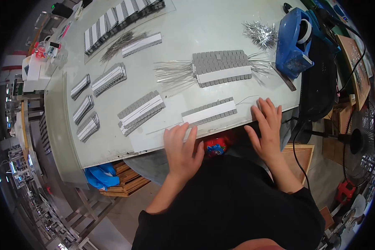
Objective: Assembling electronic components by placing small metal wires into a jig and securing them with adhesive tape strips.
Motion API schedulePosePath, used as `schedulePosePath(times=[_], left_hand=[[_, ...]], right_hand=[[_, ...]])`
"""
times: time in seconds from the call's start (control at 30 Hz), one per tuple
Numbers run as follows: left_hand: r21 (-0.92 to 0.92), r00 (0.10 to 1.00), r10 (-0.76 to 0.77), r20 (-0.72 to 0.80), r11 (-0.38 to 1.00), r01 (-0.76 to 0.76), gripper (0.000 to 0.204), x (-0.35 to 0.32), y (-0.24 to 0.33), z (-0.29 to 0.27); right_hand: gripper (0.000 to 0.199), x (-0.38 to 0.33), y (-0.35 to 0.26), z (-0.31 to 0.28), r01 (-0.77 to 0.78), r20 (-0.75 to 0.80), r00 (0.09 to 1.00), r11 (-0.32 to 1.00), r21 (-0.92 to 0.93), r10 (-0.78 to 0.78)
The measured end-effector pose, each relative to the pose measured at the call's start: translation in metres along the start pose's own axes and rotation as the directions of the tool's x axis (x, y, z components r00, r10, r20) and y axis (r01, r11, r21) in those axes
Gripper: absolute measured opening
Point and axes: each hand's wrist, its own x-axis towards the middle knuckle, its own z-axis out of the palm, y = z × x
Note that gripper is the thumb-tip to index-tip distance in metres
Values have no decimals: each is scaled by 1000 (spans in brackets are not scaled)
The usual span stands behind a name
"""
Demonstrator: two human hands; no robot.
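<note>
left hand (178, 146) at ridged grey strip (209, 111), thin wire (246, 98)

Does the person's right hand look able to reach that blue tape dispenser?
Probably yes: the right hand looks open, and only a flat metal strip seems to lie between it and the blue tape dispenser.

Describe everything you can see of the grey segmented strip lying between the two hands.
The strip is straight and narrow, with small grey blocks along both long edges and a smooth white band down its length. A thin, metallic-looking wire extends from its right end, and another from its left. It lies on the pale table near the front edge, right end angled slightly away. The left hand is at its left end, contact unclear; the right hand is apart.
</note>
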Motion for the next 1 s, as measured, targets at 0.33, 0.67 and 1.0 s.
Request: schedulePosePath(times=[0.33, 0.67, 1.0], left_hand=[[-36, 992, 67, 105, 997, -64, 55, 21, 23, 18], [-38, 986, 93, 140, 995, -88, 53, 37, 27, 26], [-38, 990, 101, 100, 994, -98, 53, 36, 27, 28]], right_hand=[[62, 9, -10, 7, 21, 60, 998, 999, -46, -18], [62, 10, 1, 6, -18, 22, 1000, 997, -74, 19], [57, 14, 0, 6, 11, 51, 999, 996, -85, -7]])
